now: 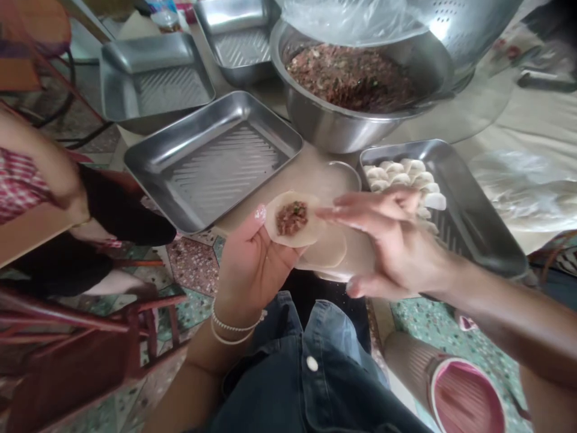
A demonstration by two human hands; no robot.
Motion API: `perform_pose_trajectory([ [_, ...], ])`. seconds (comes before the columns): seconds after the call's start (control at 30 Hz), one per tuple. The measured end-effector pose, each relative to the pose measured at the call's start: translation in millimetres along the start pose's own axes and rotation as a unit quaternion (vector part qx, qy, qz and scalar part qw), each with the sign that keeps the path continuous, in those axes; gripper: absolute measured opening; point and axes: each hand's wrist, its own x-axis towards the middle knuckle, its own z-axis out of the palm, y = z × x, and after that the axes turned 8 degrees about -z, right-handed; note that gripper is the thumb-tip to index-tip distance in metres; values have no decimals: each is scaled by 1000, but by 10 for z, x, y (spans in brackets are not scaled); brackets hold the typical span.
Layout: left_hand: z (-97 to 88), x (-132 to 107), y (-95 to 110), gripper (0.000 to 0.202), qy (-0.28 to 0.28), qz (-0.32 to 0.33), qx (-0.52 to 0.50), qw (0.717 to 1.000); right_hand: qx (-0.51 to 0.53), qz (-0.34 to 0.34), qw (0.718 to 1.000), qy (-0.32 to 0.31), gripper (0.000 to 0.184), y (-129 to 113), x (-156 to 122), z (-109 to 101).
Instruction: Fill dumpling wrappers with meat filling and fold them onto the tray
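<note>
My left hand (250, 261) holds a round dumpling wrapper (312, 233) on its fingers, with the thumb at the near-left rim. A lump of minced meat filling (292, 219) with green bits sits on the wrapper, which lies unfolded. My right hand (399, 243) has its fingers stretched out, slightly blurred. Its fingertips are at the wrapper's right edge; whether they touch it I cannot tell. Below the hands, another wrapper (332, 251) lies on a pale round plate (349, 171). Several folded dumplings (399, 173) stand in rows in a metal tray (478, 228) on the right, partly behind my right hand.
A steel bowl (342, 129) of meat mixture (347, 78) stands behind, under plastic film and a colander (469, 30). Metal trays (216, 156) sit at left. A bagged white mass (527, 186) lies right. Below are a pink-lined bin (469, 397), a red chair (76, 379) and a seated person (54, 162).
</note>
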Motion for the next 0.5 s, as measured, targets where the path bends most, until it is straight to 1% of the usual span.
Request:
perform_pose_trajectory([
  [0.07,14,-4,-10,49,-9,-3,-8,1000,5,-16,1000,11,61,-95,-44,40],
  [0.17,19,-25,-25,49,-21,-10,-16,1000,4,-35,999,10,58,-138,-83,72],
  [0.23,14,-43,-37,48,-36,-20,-13,999,-14,-17,1000,7,58,-123,-83,57],
  [0.33,1,-60,-57,47,-55,-48,-8,997,-19,33,999,-4,60,-84,-43,6],
  [0.43,-16,-63,-65,45,-47,-70,3,996,-7,57,998,-31,60,-23,24,-30],
  [0.5,-28,-68,-55,46,-33,-62,12,997,-18,82,996,-29,60,62,63,-19],
])
